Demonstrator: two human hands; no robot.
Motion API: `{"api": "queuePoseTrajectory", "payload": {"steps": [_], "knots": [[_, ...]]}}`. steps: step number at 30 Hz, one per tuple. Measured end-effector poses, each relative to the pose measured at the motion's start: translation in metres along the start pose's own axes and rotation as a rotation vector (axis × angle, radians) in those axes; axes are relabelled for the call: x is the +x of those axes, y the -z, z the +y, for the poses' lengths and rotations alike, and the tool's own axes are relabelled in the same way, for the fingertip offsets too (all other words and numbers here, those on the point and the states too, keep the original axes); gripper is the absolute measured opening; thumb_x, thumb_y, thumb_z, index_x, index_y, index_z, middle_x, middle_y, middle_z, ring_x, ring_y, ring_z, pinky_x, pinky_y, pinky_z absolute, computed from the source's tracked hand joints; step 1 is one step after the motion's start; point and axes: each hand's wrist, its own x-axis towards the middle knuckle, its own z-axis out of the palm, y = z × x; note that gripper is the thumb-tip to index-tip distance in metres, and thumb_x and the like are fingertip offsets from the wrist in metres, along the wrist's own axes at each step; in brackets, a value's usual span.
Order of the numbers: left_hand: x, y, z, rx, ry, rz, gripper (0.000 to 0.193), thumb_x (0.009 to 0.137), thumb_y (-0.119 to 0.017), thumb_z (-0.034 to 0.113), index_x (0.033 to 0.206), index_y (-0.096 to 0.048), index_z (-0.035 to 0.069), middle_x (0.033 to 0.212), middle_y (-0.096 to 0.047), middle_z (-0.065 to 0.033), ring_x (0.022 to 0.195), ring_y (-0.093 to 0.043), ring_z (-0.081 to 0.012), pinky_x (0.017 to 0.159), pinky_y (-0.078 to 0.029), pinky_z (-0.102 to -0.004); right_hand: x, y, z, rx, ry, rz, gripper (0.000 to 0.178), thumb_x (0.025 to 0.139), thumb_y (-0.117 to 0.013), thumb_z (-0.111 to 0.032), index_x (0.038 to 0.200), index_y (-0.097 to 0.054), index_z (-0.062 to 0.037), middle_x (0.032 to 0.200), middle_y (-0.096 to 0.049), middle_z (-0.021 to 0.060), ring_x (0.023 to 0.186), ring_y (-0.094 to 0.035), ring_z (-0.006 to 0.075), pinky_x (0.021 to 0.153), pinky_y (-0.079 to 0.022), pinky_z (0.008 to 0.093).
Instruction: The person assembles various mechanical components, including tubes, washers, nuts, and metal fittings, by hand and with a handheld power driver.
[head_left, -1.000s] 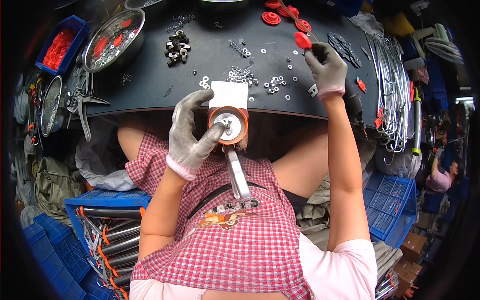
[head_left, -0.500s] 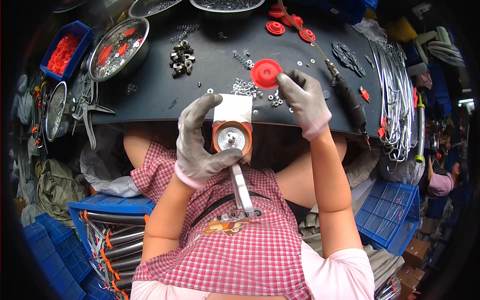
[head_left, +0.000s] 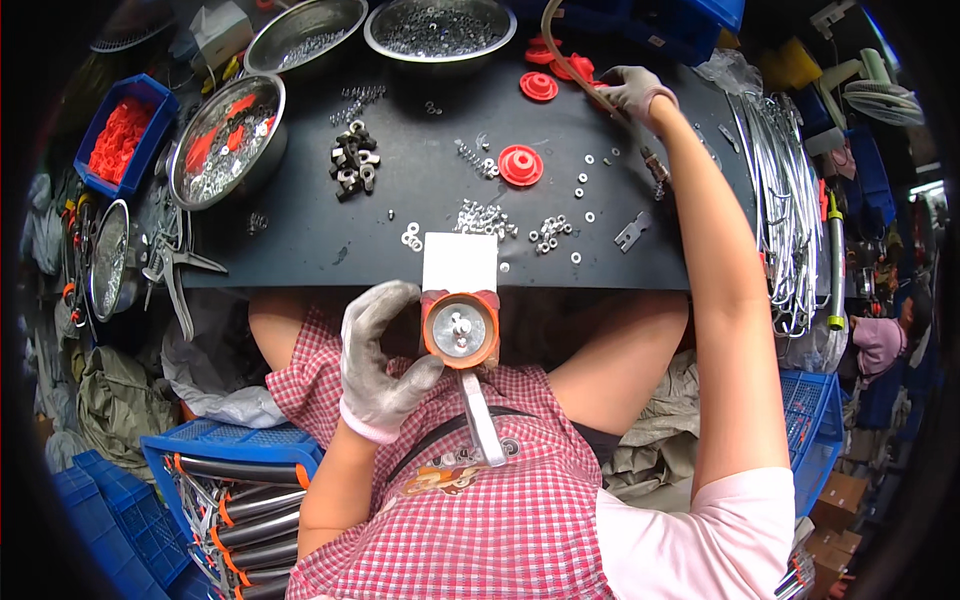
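Observation:
My left hand (head_left: 385, 365), in a grey glove, is open with fingers and thumb curved apart beside a round metal fixture (head_left: 460, 330) with an orange rim. Small metal parts stand in the fixture's middle, and a metal lever (head_left: 481, 420) points from it toward me. A white block (head_left: 459, 262) adjoins its far side. My right hand (head_left: 637, 92), also gloved, reaches to the far right of the table, fingers bent over a red plastic disc (head_left: 598, 86) they mostly hide. Another red stepped disc (head_left: 520, 165) lies mid-table, apart from both hands.
Loose washers and nuts (head_left: 485, 217) lie beyond the fixture. A hose (head_left: 548, 35) runs past my right hand to a power driver partly behind my forearm. Metal bowls (head_left: 440, 58) line the back; bent metal rods (head_left: 785, 220) hang over the right edge.
My right hand has let go of the red disc mid-table and moved far right to the other discs. My left hand has drawn slightly away from the fixture. The view has shifted.

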Motion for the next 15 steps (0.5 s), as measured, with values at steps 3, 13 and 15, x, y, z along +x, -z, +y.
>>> {"api": "queuePoseTrajectory", "payload": {"steps": [3, 13, 15], "knots": [[0.009, -0.002, 0.0, 0.038, -0.023, 0.001, 0.064, 0.072, -0.075, 0.036, 0.12, -0.049, 0.001, 0.117, -0.052, -0.0159, 0.11, -0.05, -0.0293, 0.094, -0.041, -0.0391, -0.013, 0.02, 0.01, 0.264, -0.103, 0.249, 0.055, 0.075, -0.074, -0.037, 0.113, -0.061, 0.0014, 0.103, -0.066, 0.0142, 0.095, -0.063, 0.0215, 0.089, -0.045, 0.03], [0.006, -0.023, 0.0, -0.514, 0.064, 0.12, 0.104, 0.06, -0.084, 0.045, 0.137, -0.029, 0.003, 0.136, -0.038, -0.0106, 0.117, -0.048, -0.0229, 0.099, -0.04, -0.036, -0.28, -0.034, -0.183, 0.698, 0.525, -0.12, 0.038, 0.069, -0.073, -0.015, 0.105, -0.066, -0.0027, 0.097, -0.061, 0.0127, 0.09, -0.061, 0.0259, 0.08, -0.048, 0.0321], [0.005, -0.021, -0.003, -0.545, 0.071, 0.115, 0.102, 0.06, -0.083, 0.047, 0.136, -0.032, 0.003, 0.137, -0.037, -0.0117, 0.121, -0.045, -0.0241, 0.1, -0.038, -0.0374, -0.285, -0.038, -0.186, 0.625, 0.572, -0.059, 0.04, 0.068, -0.073, -0.013, 0.106, -0.065, -0.0031, 0.099, -0.06, 0.0141, 0.089, -0.059, 0.0296, 0.081, -0.048, 0.034]]}}
